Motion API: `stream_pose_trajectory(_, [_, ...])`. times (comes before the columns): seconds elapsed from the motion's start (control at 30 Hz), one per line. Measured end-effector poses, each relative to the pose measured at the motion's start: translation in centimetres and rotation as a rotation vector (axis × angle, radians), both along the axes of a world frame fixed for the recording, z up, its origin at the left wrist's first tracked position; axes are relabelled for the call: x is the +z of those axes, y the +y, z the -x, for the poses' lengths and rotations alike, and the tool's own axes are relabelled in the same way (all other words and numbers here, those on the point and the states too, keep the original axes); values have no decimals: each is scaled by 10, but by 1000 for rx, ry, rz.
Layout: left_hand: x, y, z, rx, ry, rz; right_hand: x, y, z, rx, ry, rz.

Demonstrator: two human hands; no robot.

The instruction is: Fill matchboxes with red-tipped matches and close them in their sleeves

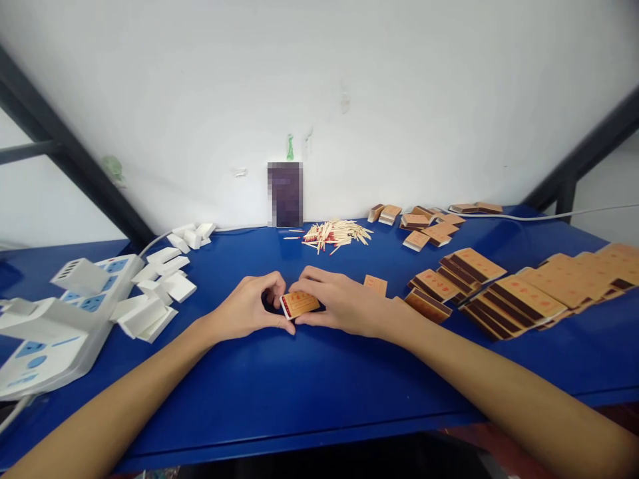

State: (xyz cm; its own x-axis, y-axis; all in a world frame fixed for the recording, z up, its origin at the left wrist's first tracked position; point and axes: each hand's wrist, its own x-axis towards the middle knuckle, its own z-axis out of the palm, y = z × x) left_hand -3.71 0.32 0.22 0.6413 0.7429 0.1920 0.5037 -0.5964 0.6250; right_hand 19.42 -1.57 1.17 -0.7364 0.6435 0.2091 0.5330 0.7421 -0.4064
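A matchbox [302, 304] with an orange printed top is held just above the blue table, between the thumb and fingers of my right hand [334, 299]. Red match heads show at its left end, which faces my left hand [253, 306]. That hand curves in a C shape around this end, thumb and fingers apart. Whether its fingertips touch the box I cannot tell. Beyond both hands lies a loose heap of matches [337, 233]. Another matchbox [375, 285] lies just past my right wrist, partly hidden by it.
Rows of stacked matchboxes [529, 296] cover the right side, with more matchboxes [429, 226] by the wall. White empty-looking trays [154, 299] lie scattered at left, beside a power strip [74, 352] with plugs. A cable [549, 217] runs along the back.
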Motion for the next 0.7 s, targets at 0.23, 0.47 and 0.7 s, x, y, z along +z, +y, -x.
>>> stream_pose_trajectory(0.23, [8, 1, 3, -174, -95, 240, 25, -19, -3, 53, -31, -75])
stream_pose_trajectory(0.47, [10, -8, -8, -204, 38, 92, 22, -54, -22, -96, -169, -199])
stream_pose_trajectory(0.7, [14, -15, -30, -131, 122, -136, 52, -54, -116, -524, -407, -411])
